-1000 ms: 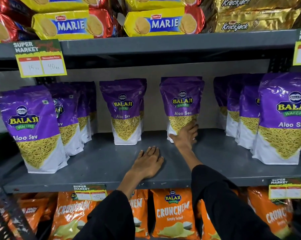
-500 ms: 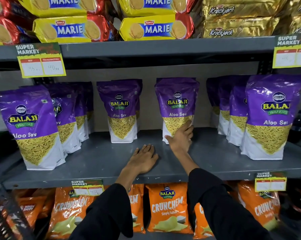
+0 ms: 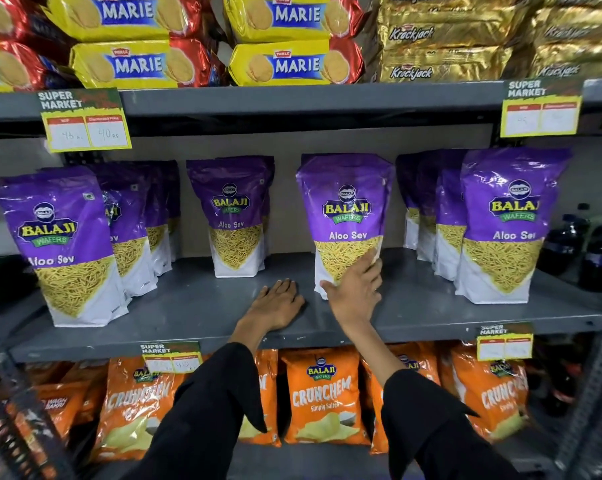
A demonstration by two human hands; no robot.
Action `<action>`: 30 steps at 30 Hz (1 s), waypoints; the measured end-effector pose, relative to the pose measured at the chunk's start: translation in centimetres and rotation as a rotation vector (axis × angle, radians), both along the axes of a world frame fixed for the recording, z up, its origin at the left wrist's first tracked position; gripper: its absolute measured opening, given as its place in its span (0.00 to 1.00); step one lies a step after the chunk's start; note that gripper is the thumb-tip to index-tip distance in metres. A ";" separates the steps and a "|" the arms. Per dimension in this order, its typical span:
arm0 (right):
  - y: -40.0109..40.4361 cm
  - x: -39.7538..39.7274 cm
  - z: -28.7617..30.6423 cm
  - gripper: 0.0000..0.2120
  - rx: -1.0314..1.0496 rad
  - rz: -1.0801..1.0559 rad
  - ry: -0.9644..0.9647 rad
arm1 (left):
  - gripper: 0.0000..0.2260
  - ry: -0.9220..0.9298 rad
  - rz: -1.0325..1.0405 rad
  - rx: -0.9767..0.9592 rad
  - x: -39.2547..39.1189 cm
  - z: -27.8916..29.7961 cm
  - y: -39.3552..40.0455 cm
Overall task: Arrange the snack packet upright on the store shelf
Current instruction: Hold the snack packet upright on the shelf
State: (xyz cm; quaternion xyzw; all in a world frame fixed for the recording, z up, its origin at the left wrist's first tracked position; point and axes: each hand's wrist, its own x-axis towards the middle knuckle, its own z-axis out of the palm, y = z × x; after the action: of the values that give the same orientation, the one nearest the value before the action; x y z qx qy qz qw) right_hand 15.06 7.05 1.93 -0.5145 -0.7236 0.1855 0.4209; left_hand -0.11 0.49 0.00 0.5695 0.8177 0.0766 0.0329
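A purple Balaji Aloo Sev snack packet (image 3: 344, 202) stands upright on the grey metal shelf (image 3: 431, 317), a little right of centre. My right hand (image 3: 355, 289) holds the packet's lower front. Its thumb is at the bottom left corner and its fingers lie across the yellow window toward the right edge. My left hand (image 3: 275, 303) lies flat, palm down, on the shelf just left of the packet and holds nothing. Both arms wear black sleeves.
More purple packets stand in a row at the left (image 3: 60, 244), at the back centre (image 3: 235, 216) and at the right (image 3: 507, 230). Marie biscuits (image 3: 137, 64) and Krackjack packs (image 3: 448, 64) fill the shelf above. Orange Crunchem bags (image 3: 322, 393) sit below, and dark bottles (image 3: 601, 251) stand far right.
The packet under my right hand has come forward from the back of the shelf toward its front edge. My left hand has stayed flat on the shelf.
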 end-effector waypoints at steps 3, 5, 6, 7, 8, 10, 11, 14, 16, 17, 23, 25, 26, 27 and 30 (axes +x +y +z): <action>-0.8 1.0 -0.1 0.61 0.012 -0.002 0.004 | 0.29 0.010 0.008 -0.004 0.1 0.0 0.0; -1.3 1.6 -0.2 0.60 0.017 0.001 0.005 | 0.29 0.010 0.008 -0.001 0.0 0.0 0.0; -1.5 1.8 -0.2 0.61 0.020 0.001 0.007 | 0.29 0.010 0.008 -0.001 0.0 0.0 0.0; -1.7 2.1 -0.2 0.61 0.021 0.000 0.010 | 0.29 0.011 0.009 -0.002 0.0 0.0 0.0; -1.8 2.3 -0.3 0.61 0.022 -0.001 0.012 | 0.29 0.014 0.011 -0.004 0.1 0.0 0.0; -2.1 2.6 -0.3 0.61 0.022 -0.007 0.004 | 0.29 0.016 0.014 -0.006 0.1 0.1 -0.1; -2.2 2.7 -0.2 0.61 0.023 -0.010 -0.001 | 0.29 0.015 0.014 -0.006 0.2 0.1 -0.1; -2.4 2.8 -0.3 0.60 0.030 -0.024 -0.007 | 0.29 0.021 0.014 -0.001 0.4 0.2 -0.2; -2.4 2.7 -0.4 0.60 0.034 -0.036 -0.011 | 0.29 0.022 0.013 0.001 0.4 0.3 -0.3; -2.4 2.7 -0.4 0.60 0.039 -0.042 -0.016 | 0.29 0.021 0.013 0.003 0.5 0.3 -0.3; -2.2 2.3 -0.7 0.60 0.074 -0.080 -0.065 | 0.29 0.028 0.015 0.008 0.6 0.4 -0.4; -2.1 2.1 -0.8 0.60 0.079 -0.082 -0.080 | 0.29 0.026 0.014 0.009 0.7 0.4 -0.4; -1.9 2.1 -0.8 0.60 0.081 -0.078 -0.087 | 0.29 0.027 0.014 0.011 0.7 0.4 -0.4; -1.9 2.0 -0.8 0.61 0.082 -0.076 -0.091 | 0.29 0.027 0.013 0.015 0.7 0.4 -0.4; -1.6 2.0 -1.0 0.61 0.086 -0.072 -0.092 | 0.28 0.026 0.010 0.027 0.6 0.4 -0.4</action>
State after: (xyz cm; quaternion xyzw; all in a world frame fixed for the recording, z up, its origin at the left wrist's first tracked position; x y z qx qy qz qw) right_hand 17.09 5.43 0.96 -0.5296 -0.7306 0.1149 0.4154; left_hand 0.48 0.08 0.36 0.5669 0.8197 0.0804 0.0140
